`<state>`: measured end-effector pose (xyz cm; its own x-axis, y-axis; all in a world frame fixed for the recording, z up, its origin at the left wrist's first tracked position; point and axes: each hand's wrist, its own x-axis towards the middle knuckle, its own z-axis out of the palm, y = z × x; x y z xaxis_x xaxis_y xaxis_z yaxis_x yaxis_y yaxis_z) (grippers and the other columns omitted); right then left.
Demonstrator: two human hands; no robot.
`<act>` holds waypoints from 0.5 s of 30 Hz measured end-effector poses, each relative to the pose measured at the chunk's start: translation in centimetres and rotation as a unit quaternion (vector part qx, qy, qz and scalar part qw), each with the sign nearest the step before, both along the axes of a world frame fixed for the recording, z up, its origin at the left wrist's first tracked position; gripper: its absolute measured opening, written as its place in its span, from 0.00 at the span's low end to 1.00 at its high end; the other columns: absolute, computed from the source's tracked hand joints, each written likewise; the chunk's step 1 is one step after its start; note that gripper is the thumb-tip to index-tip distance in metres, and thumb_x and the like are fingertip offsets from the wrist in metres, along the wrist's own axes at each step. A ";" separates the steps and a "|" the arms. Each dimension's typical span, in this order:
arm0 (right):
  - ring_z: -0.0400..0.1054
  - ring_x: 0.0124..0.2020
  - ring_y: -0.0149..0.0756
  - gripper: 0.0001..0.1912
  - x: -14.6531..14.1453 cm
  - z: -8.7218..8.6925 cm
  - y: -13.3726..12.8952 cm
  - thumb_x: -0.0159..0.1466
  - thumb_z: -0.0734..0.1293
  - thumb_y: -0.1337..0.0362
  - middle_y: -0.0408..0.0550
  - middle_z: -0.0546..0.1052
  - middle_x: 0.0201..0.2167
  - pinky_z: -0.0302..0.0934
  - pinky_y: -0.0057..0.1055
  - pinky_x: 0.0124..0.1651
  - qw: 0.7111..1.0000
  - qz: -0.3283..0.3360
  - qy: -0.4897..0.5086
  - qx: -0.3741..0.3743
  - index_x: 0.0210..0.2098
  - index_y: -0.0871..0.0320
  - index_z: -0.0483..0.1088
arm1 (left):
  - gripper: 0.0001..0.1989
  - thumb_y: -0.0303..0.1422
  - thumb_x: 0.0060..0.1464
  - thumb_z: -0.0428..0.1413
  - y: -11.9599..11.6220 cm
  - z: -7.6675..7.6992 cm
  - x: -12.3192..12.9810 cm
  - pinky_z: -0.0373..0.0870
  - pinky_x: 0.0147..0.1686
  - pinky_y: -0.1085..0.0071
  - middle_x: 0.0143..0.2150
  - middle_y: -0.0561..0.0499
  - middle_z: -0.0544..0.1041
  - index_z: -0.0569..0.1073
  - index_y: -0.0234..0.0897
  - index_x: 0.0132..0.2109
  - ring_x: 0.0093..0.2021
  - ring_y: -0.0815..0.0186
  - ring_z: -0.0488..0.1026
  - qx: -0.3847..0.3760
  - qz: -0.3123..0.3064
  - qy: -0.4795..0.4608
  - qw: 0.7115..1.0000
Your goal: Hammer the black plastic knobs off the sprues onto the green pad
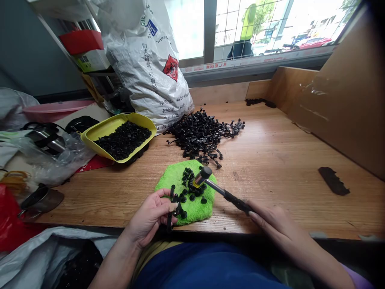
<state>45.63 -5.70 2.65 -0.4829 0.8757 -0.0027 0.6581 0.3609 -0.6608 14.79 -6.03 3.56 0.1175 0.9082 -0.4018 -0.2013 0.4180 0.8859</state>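
My right hand (pixel 267 218) is closed around the black grip of a small hammer (pixel 230 197). The hammer's head, metal with a black cap and a yellow end, is over a bright green cloth (pixel 171 176). My left hand (pixel 152 214) pinches a few black plastic pieces (pixel 172 208) with rounded ends at the cloth's left edge. Small black mushroom-shaped parts (pixel 189 178) lie scattered on the cloth, partly hidden by the hammer head. Behind the cloth is a large heap of black stemmed pieces (pixel 201 132).
A yellow scoop-shaped tray (pixel 90 140) of small black parts stands left, before a big white sack (pixel 129 52). A metal cup (pixel 48 204) is at the far left. A flat black piece (pixel 332 180) lies right, near a cardboard panel (pixel 345 92). Outside the window is a person (pixel 248 24).
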 end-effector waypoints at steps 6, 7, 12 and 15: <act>0.64 0.26 0.36 0.13 -0.4 0.0 0.3 0.67 0.50 0.59 0.44 0.70 0.25 0.52 0.29 0.27 0.999 0.015 -0.027 0.019 0.33 0.55 0.61 | 0.19 0.29 0.45 0.60 0.2 0.1 0.2 0.68 0.20 0.79 0.23 0.59 0.67 0.60 0.37 0.43 0.18 0.75 0.67 -0.004 0.000 0.030 1.000; 0.64 0.25 0.36 0.13 -0.5 0.3 0.3 0.68 0.50 0.59 0.43 0.69 0.24 0.51 0.29 0.27 0.999 0.023 -0.030 0.020 0.34 0.55 0.61 | 0.19 0.29 0.46 0.60 0.2 0.2 0.1 0.68 0.20 0.79 0.23 0.58 0.68 0.60 0.37 0.43 0.18 0.74 0.67 -0.002 -0.002 0.038 0.999; 0.61 0.22 0.36 0.10 -1.1 1.4 0.3 0.68 0.48 0.60 0.43 0.66 0.23 0.50 0.30 0.27 0.998 0.038 0.004 0.048 0.40 0.54 0.58 | 0.20 0.29 0.43 0.61 0.5 0.6 0.1 0.64 0.17 0.81 0.25 0.55 0.70 0.62 0.36 0.43 0.20 0.73 0.67 -0.003 -0.009 0.055 0.998; 0.59 0.20 0.36 0.08 -1.5 1.3 0.4 0.67 0.50 0.61 0.43 0.65 0.21 0.46 0.31 0.24 0.993 0.060 -0.074 0.072 0.34 0.54 0.56 | 0.18 0.28 0.43 0.60 0.5 0.9 0.2 0.61 0.15 0.82 0.23 0.55 0.69 0.62 0.34 0.41 0.19 0.73 0.65 -0.003 -0.013 0.061 0.998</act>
